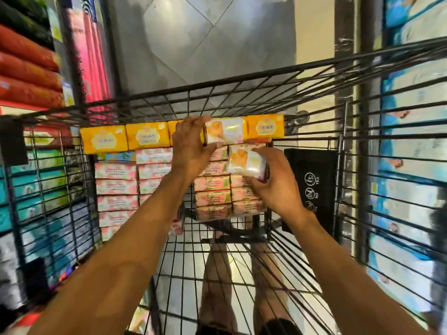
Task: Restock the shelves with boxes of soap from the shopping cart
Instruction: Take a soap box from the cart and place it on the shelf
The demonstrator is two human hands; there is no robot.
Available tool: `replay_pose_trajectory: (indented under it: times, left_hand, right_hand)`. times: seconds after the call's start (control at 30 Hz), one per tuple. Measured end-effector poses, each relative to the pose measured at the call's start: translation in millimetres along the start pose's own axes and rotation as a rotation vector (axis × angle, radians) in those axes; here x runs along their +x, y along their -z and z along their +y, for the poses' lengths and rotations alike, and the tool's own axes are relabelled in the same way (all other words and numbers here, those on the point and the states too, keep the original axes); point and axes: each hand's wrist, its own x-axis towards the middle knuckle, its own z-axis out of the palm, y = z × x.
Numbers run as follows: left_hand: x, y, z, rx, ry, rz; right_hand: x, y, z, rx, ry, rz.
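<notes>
The left hand [191, 146] grips the upper soap box [223, 130] by its left end, thumb below and fingers curled over the top. The box's long axis runs 9 to 3 o'clock and its printed face is toward the camera. The right hand [275, 184] curls round the lower soap box [246, 163] from its 4 o'clock side; this box's long axis tilts from 10 to 4 o'clock.

Both boxes are above the load in the shopping cart [242, 78]. Yellow boxes [147, 135] line the far end at 12 o'clock, and pink boxes [116, 187] are stacked nearer.

A black flap [312, 175] with YES/NO icons hangs at 3 o'clock. Red packs [26, 68] fill shelves at 9 o'clock and blue-white packs [411, 170] at 3 o'clock, both blurred. The hands hide several boxes, and the printing is unreadable.
</notes>
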Motion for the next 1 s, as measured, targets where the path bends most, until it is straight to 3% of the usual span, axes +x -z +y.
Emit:
replay_pose_trajectory:
  times: [0.13, 0.4, 0.5, 0.6, 0.8, 1.0]
  left_hand:
    - [-0.2, 6.4, 2.8, -0.014, -0.020, 0.041]
    - [-31.6, 34.3, 0.1, -0.513, -0.018, 0.161]
    - [-62.5, 64.9, 3.2, -0.683, 0.105, 0.171]
    - [-106.7, 102.2, 8.8, -0.746, 0.205, 0.155]
    - [-236.0, 184.4, 21.4, -0.905, 0.287, 0.275]
    - [-389.1, 229.3, 38.4, -1.079, 0.369, 0.510]
  right_hand:
    - [-11.0, 9.0, 0.9, 0.020, -0.029, 0.011]
    - [-23.4, 25.5, -5.8, 0.104, -0.040, -0.003]
    - [-32.9, 42.6, -26.3, 0.167, 0.020, -0.019]
    - [-42.5, 63.4, -56.2, 0.183, 0.075, -0.048]
    - [-66.5, 95.8, -135.8, 0.176, 0.270, -0.169]
    - [-111.8, 96.4, -233.9, 0.233, 0.461, -0.391]
